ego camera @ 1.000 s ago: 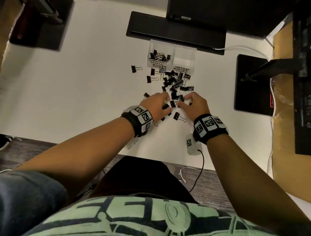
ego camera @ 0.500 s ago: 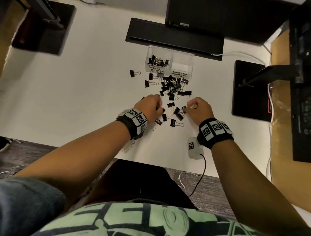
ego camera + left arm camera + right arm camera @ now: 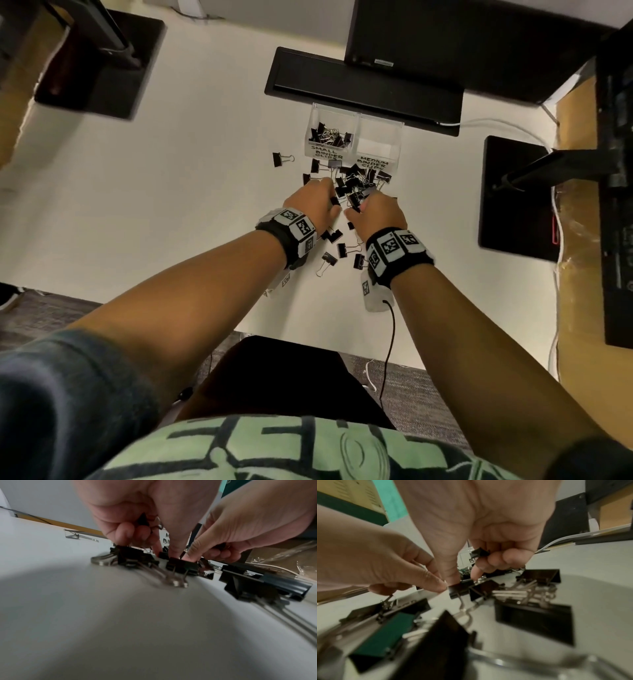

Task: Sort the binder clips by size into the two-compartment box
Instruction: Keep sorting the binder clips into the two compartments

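Observation:
A clear two-compartment box point(image 3: 356, 118) stands at the back of the white table. Its left part, labelled small, holds several black binder clips point(image 3: 329, 135); the right part, labelled medium, looks empty. A pile of black clips point(image 3: 359, 183) lies in front of it. My left hand point(image 3: 325, 205) keeps small clips point(image 3: 143, 519) in its curled fingers while thumb and forefinger reach down to a small clip on the table point(image 3: 181, 565). My right hand point(image 3: 366, 205) holds a small clip point(image 3: 479, 553) in curled fingers, and its thumb and forefinger touch that same table clip point(image 3: 462, 588).
Loose clips point(image 3: 342, 250) lie between my wrists, and one clip point(image 3: 281, 159) sits alone left of the box. A black bar point(image 3: 359, 85) runs behind the box. Black stand bases sit at the left point(image 3: 99, 65) and right point(image 3: 513, 198). A white cable point(image 3: 496, 123) trails at the back right.
Both hands have moved forward from the nearer loose clips into the pile, closer to the box and closer together.

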Tool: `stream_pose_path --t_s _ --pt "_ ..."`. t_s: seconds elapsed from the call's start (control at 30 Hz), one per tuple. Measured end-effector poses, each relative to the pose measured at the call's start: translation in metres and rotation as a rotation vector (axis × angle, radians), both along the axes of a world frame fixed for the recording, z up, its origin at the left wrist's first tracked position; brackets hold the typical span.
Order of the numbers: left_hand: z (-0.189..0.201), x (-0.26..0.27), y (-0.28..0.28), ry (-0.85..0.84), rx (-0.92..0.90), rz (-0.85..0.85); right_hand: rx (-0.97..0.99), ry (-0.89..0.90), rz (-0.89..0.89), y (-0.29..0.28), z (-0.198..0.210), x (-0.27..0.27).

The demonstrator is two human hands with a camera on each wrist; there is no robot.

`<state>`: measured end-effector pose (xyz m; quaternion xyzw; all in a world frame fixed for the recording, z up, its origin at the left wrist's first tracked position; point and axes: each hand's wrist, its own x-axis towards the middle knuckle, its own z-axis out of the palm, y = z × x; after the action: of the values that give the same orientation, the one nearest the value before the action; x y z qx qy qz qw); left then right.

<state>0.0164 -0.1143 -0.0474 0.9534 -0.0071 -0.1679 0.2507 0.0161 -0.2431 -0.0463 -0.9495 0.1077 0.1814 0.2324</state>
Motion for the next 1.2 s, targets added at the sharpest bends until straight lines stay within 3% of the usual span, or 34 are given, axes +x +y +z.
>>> stream_pose_path --t_s 0.27,0.53,0.67,0.93,1.1,1.2 --pt "0.003 -0.009 0.023 0.044 -0.119 0.127 0.159 0.118 -0.004 -0.014 0.021 0.018" --pt "-0.007 -0.02 0.041 0.025 -0.089 0.117 0.248 -0.168 0.099 0.029 0.065 0.09" --pt "0.0 -0.011 0.048 0.006 -0.118 0.135 0.164 -0.114 0.169 0.048 0.061 0.107" --pt "0.031 0.047 0.051 -0.183 -0.112 0.122 0.219 -0.153 0.212 0.036 0.045 0.046" --pt "0.042 0.1 0.038 -0.171 0.053 -0.039 0.147 -0.004 0.402 0.029 0.011 0.012" --pt "0.047 0.121 0.026 -0.106 0.226 -0.187 0.137 -0.004 0.402 0.024 0.005 0.009"
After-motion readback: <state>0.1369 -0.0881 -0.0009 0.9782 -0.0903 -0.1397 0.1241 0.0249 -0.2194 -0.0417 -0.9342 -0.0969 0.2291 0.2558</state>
